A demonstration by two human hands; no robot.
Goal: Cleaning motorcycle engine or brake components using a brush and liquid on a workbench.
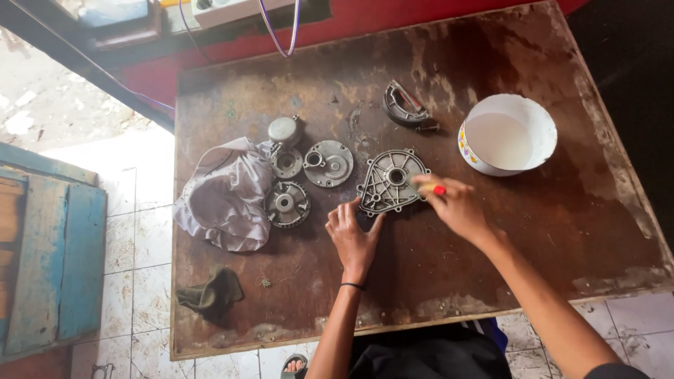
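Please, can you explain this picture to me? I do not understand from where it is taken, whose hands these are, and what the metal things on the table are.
The camera sits on a person's head and looks down at their own hands over a worn brown table. The left hand steadies a grey metal cover plate. The right hand holds a small red-tipped tool against it. Nearby lie three round metal parts, a grey cloth, a dark rag, a curved metal piece and a white bowl.
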